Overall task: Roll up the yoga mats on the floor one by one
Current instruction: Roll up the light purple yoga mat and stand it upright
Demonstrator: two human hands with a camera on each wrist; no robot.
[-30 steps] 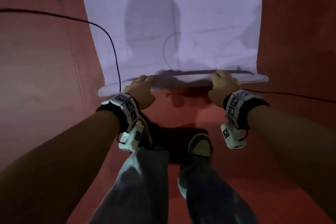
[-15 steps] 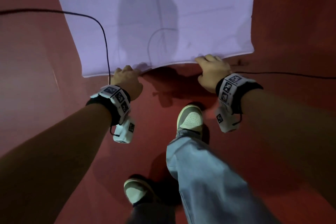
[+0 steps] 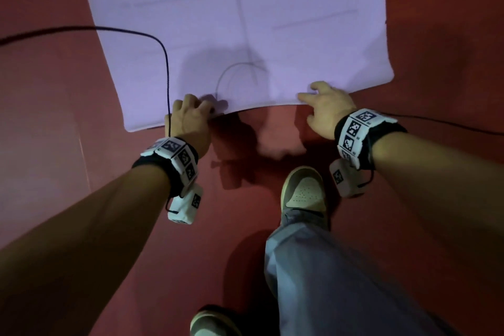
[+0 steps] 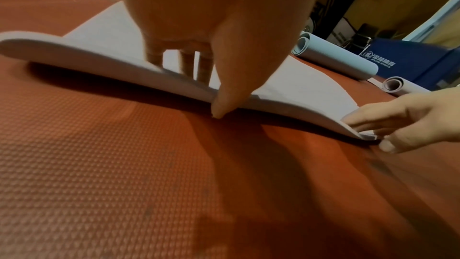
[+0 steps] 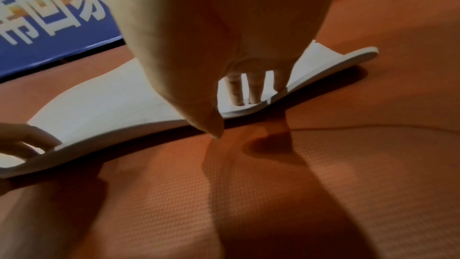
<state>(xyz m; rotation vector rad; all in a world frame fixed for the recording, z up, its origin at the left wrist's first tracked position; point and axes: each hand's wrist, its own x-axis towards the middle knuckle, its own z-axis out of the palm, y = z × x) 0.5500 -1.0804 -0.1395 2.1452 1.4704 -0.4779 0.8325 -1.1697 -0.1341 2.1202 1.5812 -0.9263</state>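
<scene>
The lifted near edge of the flat lilac foam yoga mat (image 3: 240,22) has dropped back toward the red textured floor (image 3: 54,117). Left hand (image 3: 188,120) and right hand (image 3: 326,106) each pinch that edge, fingers on top, thumb beneath.

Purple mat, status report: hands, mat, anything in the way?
Left hand and right hand both grip the near edge. Purple mat flat, near edge lifted, not yet rolled. Black cable lies across its left corner.

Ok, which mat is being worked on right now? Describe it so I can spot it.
On the red floor, find the person's left hand and right hand. The lilac mat spreads flat ahead of them, its near edge in their fingers. Unlike the two rolled mats by the blue panel, it is unrolled.
</scene>
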